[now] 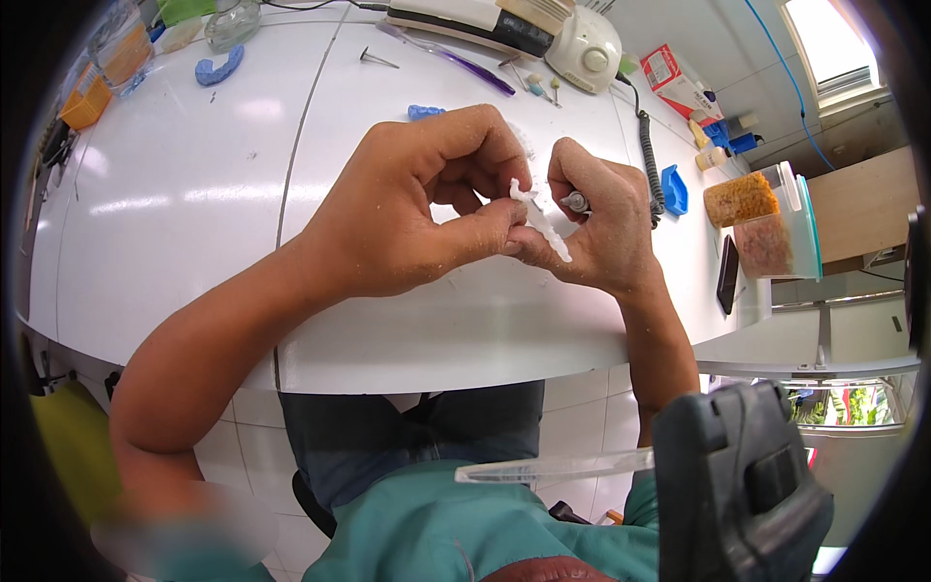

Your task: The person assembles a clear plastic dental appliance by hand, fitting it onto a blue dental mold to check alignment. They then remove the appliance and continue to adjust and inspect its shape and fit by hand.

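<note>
Over the white table, my left hand (412, 199) pinches a narrow, irregular white piece (545, 228) between thumb and fingertips. The piece looks like a curved dental strip, though its exact kind is unclear. My right hand (606, 218) meets it from the other side, its thumb touching the strip near my left thumb. Curled in the right fingers is a grey metal handpiece (577, 202); mostly its rounded end shows, and the rest is hidden by the hand. Fine white dust coats the fingers of both hands.
A cream control box (585, 50) with a knob and a black coiled cord (645, 160) stand behind. Around lie a blue arch-shaped mould (219, 65), a purple-handled tool (451, 60), small rotary bits (378, 59), a blue tray (674, 189), a phone (727, 274) and clear tubs (766, 238).
</note>
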Demonstrator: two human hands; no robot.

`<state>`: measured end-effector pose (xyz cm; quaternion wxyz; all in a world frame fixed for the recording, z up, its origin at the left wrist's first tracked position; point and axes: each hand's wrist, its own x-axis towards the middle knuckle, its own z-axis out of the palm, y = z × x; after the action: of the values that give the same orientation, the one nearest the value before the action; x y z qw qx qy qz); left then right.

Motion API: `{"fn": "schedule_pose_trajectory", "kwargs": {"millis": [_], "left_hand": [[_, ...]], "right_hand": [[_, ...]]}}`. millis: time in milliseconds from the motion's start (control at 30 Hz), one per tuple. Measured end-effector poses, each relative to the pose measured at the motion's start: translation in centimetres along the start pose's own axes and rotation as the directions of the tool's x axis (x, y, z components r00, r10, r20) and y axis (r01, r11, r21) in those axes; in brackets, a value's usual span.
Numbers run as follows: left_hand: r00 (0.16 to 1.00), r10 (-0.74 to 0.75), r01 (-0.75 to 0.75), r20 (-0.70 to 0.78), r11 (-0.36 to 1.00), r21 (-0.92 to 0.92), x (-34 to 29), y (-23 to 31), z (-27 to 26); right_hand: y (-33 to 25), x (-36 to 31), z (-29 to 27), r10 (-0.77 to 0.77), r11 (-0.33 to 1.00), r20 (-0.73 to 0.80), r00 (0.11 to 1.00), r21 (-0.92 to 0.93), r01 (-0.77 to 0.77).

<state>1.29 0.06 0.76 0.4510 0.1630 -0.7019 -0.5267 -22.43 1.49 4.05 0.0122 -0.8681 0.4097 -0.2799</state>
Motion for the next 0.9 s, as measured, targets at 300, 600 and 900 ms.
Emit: {"fn": "schedule_pose_trajectory", "kwargs": {"millis": [300,600,900], "left_hand": [[0.983,-0.182,0.186,0.041,0.954,-0.233,0.2,0.1,-0.2],[0.974,-0.226,0.227,0.033,0.943,-0.243,0.2,-0.2,-0.1],[0.966,-0.256,0.252,0.02,0.931,-0.265,0.3,-0.4,-0.1]], "right_hand": [[0.0,-0.1,0.0,-0.017,0.999,0.013,1.0,0.035,0.016],[-0.7,-0.3,-0.2,-0.021,0.987,0.002,1.0,0.162,0.02],[-1.0,-0.2,-1.0,0.051,0.986,0.075,0.996,0.152,-0.062]]}}
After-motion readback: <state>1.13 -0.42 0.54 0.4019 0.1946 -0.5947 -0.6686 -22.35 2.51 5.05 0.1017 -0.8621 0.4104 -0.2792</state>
